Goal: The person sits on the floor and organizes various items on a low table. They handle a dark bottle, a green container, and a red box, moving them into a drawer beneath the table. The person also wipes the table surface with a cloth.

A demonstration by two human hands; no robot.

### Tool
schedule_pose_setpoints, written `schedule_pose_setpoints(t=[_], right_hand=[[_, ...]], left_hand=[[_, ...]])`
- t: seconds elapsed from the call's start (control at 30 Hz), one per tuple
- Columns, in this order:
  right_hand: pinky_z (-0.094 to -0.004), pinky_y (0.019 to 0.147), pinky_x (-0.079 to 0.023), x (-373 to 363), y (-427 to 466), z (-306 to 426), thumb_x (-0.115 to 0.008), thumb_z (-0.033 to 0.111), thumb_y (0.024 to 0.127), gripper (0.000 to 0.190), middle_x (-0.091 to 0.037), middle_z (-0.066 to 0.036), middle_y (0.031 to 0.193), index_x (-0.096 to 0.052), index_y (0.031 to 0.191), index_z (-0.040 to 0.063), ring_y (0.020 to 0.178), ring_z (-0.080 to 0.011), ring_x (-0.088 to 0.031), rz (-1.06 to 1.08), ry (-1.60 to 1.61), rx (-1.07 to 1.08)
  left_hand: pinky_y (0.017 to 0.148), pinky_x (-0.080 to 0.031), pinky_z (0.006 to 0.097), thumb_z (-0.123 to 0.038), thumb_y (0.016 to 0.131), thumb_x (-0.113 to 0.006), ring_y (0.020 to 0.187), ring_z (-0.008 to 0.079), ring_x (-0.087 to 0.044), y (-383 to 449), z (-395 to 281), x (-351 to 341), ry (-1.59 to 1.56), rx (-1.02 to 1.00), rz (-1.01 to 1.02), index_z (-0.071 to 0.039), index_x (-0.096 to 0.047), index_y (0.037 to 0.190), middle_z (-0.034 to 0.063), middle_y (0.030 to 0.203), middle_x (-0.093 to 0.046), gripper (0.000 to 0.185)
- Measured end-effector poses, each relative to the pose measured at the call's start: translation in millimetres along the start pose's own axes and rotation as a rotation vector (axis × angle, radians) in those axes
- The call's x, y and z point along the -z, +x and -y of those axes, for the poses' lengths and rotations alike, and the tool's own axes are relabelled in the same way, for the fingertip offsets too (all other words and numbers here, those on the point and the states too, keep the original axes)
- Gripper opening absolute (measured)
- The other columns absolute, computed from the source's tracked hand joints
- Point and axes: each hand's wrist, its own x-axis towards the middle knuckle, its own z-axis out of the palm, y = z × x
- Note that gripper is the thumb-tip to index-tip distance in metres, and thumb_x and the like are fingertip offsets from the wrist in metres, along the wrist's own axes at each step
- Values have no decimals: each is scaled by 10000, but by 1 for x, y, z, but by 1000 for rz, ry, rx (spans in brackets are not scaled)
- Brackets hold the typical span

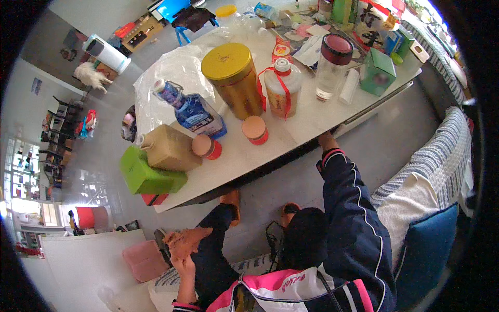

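My left hand (182,257) is above my left thigh, closed around a crumpled orange-brown cloth (191,241) that covers most of the fingers. My right hand (327,141) reaches to the front edge of the white table (300,130). Its fingers pass beneath the tabletop beside an open drawer (370,117), so I cannot see whether they hold anything. On the tabletop above it stand a clear bottle with a dark red lid (331,70), a white plastic roll (349,86) and a white-capped bottle tied with red ribbon (283,91).
A gold canister (237,87), a blue glass bottle (199,115), a tan box-shaped container (169,146) and a green box (150,171) crowd the table's left half. Two red jars (255,130) stand near its front edge. A sofa with a blue cushion (427,249) lies to my right.
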Motion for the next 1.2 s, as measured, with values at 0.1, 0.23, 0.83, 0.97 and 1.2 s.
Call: schedule_pose_setpoints(t=[0.1, 0.23, 0.83, 0.97, 1.2], right_hand=[[-405, 713, -570, -8, 20, -3, -710, 356, 837, 519, -602, -115, 1053, -541, 1196, 21, 901, -268, -615, 2, -38, 11], [-406, 748, -559, -17, 34, -6, -685, 370, 857, 513, -618, -112, 1075, -547, 1220, 36, 931, -265, -620, 44, -114, 49], [-279, 771, -536, 114, -237, 86, -599, 320, 956, 366, -689, -89, 945, -619, 1116, -8, 868, -162, -651, 1060, -385, 488], [-270, 758, -538, 100, -277, 129, -685, 267, 898, 344, -667, -110, 958, -594, 1063, -21, 899, -170, -640, 590, -47, 891], [-413, 964, -453, 22, -222, 166, -881, 292, 638, 1000, -546, -206, 1234, -314, 1402, -16, 1122, -361, -555, -128, 55, 1253]], left_hand=[[950, -455, 359, -70, 873, -564, 1084, 289, -617, 5, 14, 7, 122, -55, 85, 40, -609, 1144, 159, 1147, -651, 296], [1024, -390, 413, -116, 884, -552, 1158, 328, -556, 9, -10, -2, 93, -32, 33, -3, -660, 1107, 154, 1180, -642, 272], [885, -487, 345, -87, 911, -553, 995, 248, -644, 6, -31, -5, -125, -156, 43, 18, -621, 1118, 140, 1092, -671, 242], [804, -512, 334, -109, 900, -570, 944, 270, -667, 0, -5, -8, -144, -154, 15, 1, -628, 1102, 150, 1012, -691, 237], [719, -521, 393, -144, 860, -610, 910, 396, -655, 0, -13, -6, -196, -164, -13, -29, -604, 1143, 216, 939, -669, 305]])
